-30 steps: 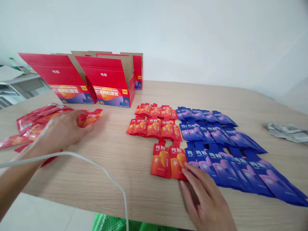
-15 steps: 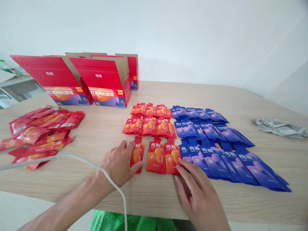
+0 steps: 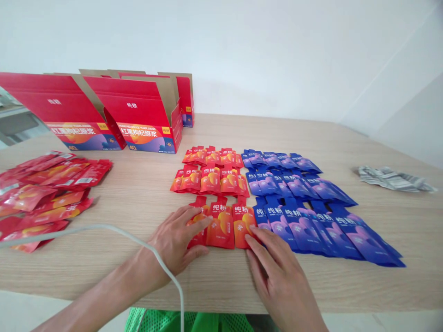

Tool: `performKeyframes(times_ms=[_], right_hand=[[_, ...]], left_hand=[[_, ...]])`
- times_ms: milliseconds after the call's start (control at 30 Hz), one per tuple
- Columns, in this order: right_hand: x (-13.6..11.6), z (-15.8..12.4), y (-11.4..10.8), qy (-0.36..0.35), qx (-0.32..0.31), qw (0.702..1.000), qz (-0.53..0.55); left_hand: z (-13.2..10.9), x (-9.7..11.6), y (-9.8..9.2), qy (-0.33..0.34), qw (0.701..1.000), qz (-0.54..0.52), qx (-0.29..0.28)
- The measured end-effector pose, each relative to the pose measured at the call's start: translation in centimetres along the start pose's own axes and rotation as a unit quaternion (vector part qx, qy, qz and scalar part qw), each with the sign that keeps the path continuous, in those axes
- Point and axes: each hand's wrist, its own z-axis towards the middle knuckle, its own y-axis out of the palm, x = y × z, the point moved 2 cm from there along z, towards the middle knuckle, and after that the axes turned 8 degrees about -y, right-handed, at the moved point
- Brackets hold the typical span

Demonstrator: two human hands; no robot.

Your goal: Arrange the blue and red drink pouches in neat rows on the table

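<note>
Red drink pouches lie in three rows at the middle of the table, the nearest row holding a red pouch [image 3: 220,226] between my hands. My left hand [image 3: 176,237] rests open, palm down, over the leftmost pouch of that row and covers much of it. With fingers stretched, my right hand [image 3: 277,267] touches the lower right corner of another red pouch [image 3: 243,223]. Blue pouches [image 3: 301,226] lie overlapped in three rows to the right, close beside the red ones.
A loose heap of red pouches [image 3: 51,193] lies on the left. Behind it stand open red cartons [image 3: 131,115] with raised flaps. A striped cloth [image 3: 391,179] lies at the right. A pale cable [image 3: 138,239] crosses in front of my left forearm.
My left hand has slid the leftmost red pouch right, against the middle one, and its fingers now reach over both. The view has shifted slightly; my right hand stays at its pouch.
</note>
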Motion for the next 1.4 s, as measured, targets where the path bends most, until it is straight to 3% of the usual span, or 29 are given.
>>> performKeyframes(times_ms=[367,567,867,1067,1167,1233,1300,1367,1400], right_hand=[[0.1,-0.4,0.3,0.000,-0.007,1.000,0.007],[0.1,-0.4,0.3,0.008,-0.006,1.000,0.015],[0.4,-0.3,0.2,0.017,0.009,1.000,0.024],[0.8,-0.8,0.2,-0.012,0.023,1.000,0.010],[1.1,-1.1,0.3,-0.032,0.025,0.999,0.001],[1.3,-1.3,0.5,-0.037,0.023,0.999,-0.004],[1.5,-1.5,0.6,-0.038,0.021,0.999,-0.007],[1.7,-1.6,0.8,-0.041,0.020,0.999,-0.009],[1.7,-1.7,0.8,-0.043,0.022,0.999,-0.011]], left_hand=[[-0.2,0.7,-0.2,-0.008,0.998,0.008,-0.056],[0.2,0.7,-0.4,-0.013,0.998,0.032,-0.050],[0.1,0.5,1.0,-0.009,0.999,0.030,-0.011],[0.4,1.3,-0.9,-0.017,0.999,0.002,-0.048],[1.4,-2.0,-3.7,-0.043,0.999,0.011,0.004],[2.4,-6.1,-6.5,-0.102,0.990,0.065,0.070],[3.4,-10.9,-9.6,-0.198,0.965,0.146,0.089],[3.8,-15.5,-12.3,-0.320,0.916,0.234,0.064],[3.8,-17.3,-13.3,-0.354,0.896,0.268,0.026]])
